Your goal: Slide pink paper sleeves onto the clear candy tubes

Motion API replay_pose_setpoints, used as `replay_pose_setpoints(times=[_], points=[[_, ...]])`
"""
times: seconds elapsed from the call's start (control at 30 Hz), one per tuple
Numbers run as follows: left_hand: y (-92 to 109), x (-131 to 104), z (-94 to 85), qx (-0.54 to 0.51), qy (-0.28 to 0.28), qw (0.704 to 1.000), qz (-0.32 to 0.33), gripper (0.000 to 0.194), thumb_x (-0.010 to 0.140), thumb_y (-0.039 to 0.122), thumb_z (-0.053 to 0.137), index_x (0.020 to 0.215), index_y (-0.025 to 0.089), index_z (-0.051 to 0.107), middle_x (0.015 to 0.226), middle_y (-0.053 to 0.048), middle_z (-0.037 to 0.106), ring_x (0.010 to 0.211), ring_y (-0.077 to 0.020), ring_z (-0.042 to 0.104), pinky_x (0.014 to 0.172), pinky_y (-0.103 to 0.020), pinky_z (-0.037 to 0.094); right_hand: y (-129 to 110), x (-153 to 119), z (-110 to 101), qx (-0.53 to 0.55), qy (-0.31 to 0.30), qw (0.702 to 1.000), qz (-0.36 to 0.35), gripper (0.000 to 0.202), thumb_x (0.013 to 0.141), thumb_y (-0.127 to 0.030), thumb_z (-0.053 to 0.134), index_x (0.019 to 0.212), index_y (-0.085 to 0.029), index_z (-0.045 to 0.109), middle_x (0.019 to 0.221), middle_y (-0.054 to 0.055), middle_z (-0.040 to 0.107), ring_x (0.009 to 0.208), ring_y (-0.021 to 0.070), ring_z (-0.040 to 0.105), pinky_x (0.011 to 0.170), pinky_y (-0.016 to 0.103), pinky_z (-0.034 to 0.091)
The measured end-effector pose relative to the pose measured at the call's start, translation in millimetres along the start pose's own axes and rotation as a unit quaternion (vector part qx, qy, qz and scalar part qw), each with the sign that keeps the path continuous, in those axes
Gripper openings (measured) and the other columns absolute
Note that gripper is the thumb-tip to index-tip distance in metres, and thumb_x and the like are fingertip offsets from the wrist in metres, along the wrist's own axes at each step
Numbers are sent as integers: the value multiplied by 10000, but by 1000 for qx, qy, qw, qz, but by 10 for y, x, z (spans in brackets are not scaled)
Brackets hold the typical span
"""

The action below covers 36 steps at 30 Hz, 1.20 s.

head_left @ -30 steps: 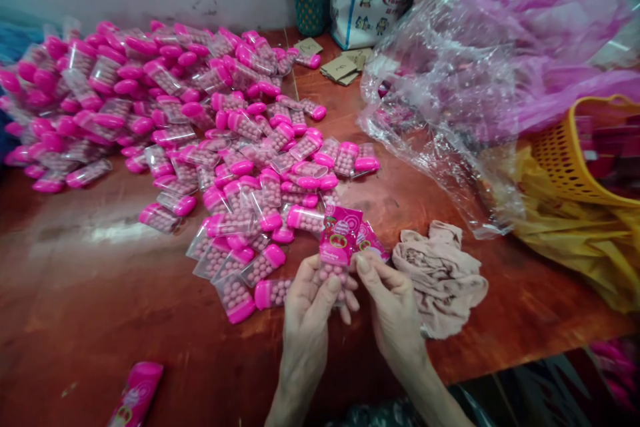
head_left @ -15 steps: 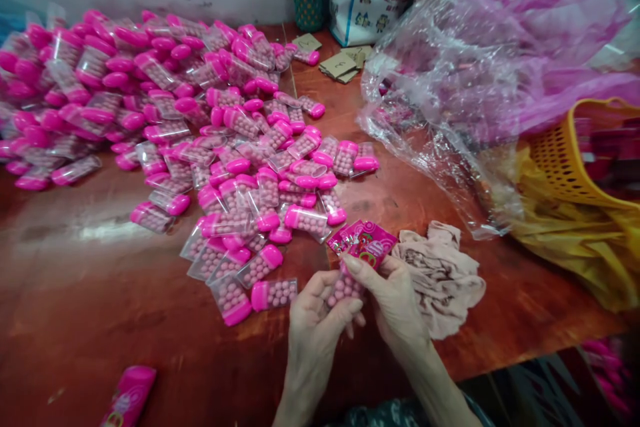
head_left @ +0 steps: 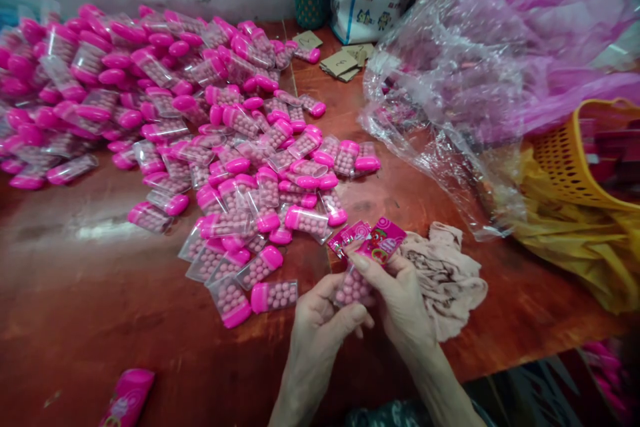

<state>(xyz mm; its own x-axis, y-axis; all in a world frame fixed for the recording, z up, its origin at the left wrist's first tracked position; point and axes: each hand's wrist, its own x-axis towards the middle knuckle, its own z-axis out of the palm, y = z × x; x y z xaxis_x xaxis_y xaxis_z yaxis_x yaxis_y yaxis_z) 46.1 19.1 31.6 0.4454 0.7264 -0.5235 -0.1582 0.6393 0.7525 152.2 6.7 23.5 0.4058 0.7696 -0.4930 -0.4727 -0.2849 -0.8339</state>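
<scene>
Between my hands is a small clear candy container [head_left: 351,288] full of pink balls. My left hand [head_left: 323,330] grips its lower part between thumb and fingers. My right hand [head_left: 400,297] pinches a pink printed wrapper [head_left: 384,238] at the container's upper end, its thumb lying over both. Whether the container's end is inside the wrapper, I cannot tell. More pink wrappers [head_left: 346,238] lie on the table just behind the fingers. To the left, several like containers with pink caps [head_left: 275,295] lie loose, merging into a large pile [head_left: 165,100].
A crumpled beige cloth [head_left: 453,280] lies right of my right hand. Clear plastic [head_left: 430,127], a yellow basket [head_left: 565,153] and a yellow bag [head_left: 565,240] occupy the right side. Cardboard pieces [head_left: 340,63] lie at the back. A pink wrapped pack [head_left: 129,397] rests front left.
The pinched wrapper has shifted slightly right and up and is turned a little, standing more apart from the wrappers on the table. Both hands have moved slightly right, keeping their holds.
</scene>
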Motion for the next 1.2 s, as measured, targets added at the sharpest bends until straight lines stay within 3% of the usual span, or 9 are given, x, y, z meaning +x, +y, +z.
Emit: replay_pose_setpoints(times=[0.1, 0.37, 0.5, 0.6, 0.73, 0.83, 0.97, 1.1, 1.2], points=[[-33, -21, -17, -34, -27, 999, -9, 125, 828, 199, 527, 865, 116, 612, 715, -51, 639, 488, -75, 513, 413, -172, 353, -20, 30, -5, 1, -12, 1000, -10, 197, 705, -315, 698, 616, -146, 646, 514, -4, 626, 432, 106, 552, 431, 207, 452], [-76, -131, 128, -21, 61, 998, -4, 148, 849, 272, 503, 857, 134, 558, 397, 55, 474, 314, -39, 347, 324, -134, 233, 73, -61, 137, -90, -11, 996, -11, 246, 736, -363, 662, 628, -149, 608, 492, -18, 589, 441, 118, 555, 444, 212, 442], [-18, -81, 133, -59, 55, 996, -23, 154, 839, 275, 515, 788, 133, 547, 427, 47, 487, 310, -36, 367, 311, -129, 210, 71, -74, 114, -96, 6, 995, -23, 232, 730, -365, 676, 659, -151, 620, 496, -36, 566, 419, 96, 519, 435, 201, 423], [46, -28, 76, -88, 32, 995, -44, 174, 849, 272, 493, 760, 131, 541, 546, 13, 560, 315, -32, 406, 295, -134, 192, 25, -52, 37, -48, -42, 998, -26, 251, 751, -402, 651, 666, -170, 606, 454, -59, 514, 366, 80, 456, 396, 197, 383], [81, -8, 22, -99, 14, 994, -53, 187, 857, 264, 476, 740, 132, 534, 577, 0, 582, 303, -25, 402, 289, -133, 188, -48, -21, -14, -22, -77, 995, -50, 328, 814, -429, 571, 620, -165, 589, 521, -23, 558, 456, 95, 517, 468, 204, 425], [57, -22, 47, -97, 39, 994, -40, 155, 841, 256, 505, 768, 129, 554, 583, 0, 587, 312, -31, 415, 290, -129, 207, -25, -45, 47, -20, -85, 996, -14, 383, 846, -423, 526, 567, -161, 534, 431, -43, 489, 360, 74, 462, 354, 173, 350], [10, -45, 113, -89, 98, 991, 6, 114, 808, 260, 562, 800, 146, 565, 525, 27, 557, 342, -56, 442, 295, -130, 252, 118, -151, 184, -11, -30, 999, 15, 368, 843, -439, 525, 594, -172, 478, 369, -95, 389, 247, 34, 334, 252, 138, 242], [5, -29, 133, -88, 127, 988, 10, 113, 812, 267, 561, 827, 155, 560, 410, 56, 488, 333, -65, 426, 300, -124, 251, 204, -212, 221, -27, 0, 1000, 6, 327, 822, -439, 555, 639, -177, 489, 346, -109, 368, 236, 33, 310, 235, 133, 231], [22, 8, 120, -98, 108, 989, 5, 126, 812, 268, 557, 842, 146, 567, 473, 39, 530, 330, -58, 425, 296, -131, 254, 160, -167, 164, -2, -32, 999, 15, 319, 804, -431, 580, 631, -169, 526, 390, -95, 407, 253, 38, 366, 255, 142, 286]])
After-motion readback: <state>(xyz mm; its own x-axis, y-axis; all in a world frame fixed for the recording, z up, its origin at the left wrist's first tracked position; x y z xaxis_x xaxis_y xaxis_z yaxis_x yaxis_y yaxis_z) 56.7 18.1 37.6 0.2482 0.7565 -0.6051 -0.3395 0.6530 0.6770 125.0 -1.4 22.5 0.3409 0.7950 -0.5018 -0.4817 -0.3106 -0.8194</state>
